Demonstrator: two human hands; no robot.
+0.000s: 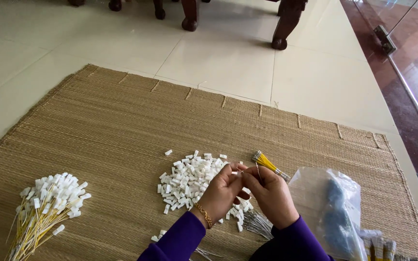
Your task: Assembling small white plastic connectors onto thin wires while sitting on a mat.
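- Lying at the far left of the woven mat (122, 121), a bundle of finished wires (49, 208) is seen, each yellow wire capped with a small white block, well apart from both hands.
- Heaped at the mat's middle, a pile of white plastic connectors (187, 181) is touched at its right edge by the left hand (221, 193).
- One small white connector (236, 171) is pinched between the left hand's fingertips; it is judged light, hard and slippery, best taken by its flat sides.
- A thin wire (258, 170) is gripped by the right hand (269, 193), just beside the connector; it is judged light and easily bent, best held close to its tip.
- A bundle of yellow wires (267, 163) is laid just beyond the right hand, and a spray of loose wires (257, 224) is seen beneath the wrists.
- A clear plastic bag (335, 208) holding something blue is placed at the right, near the right forearm.
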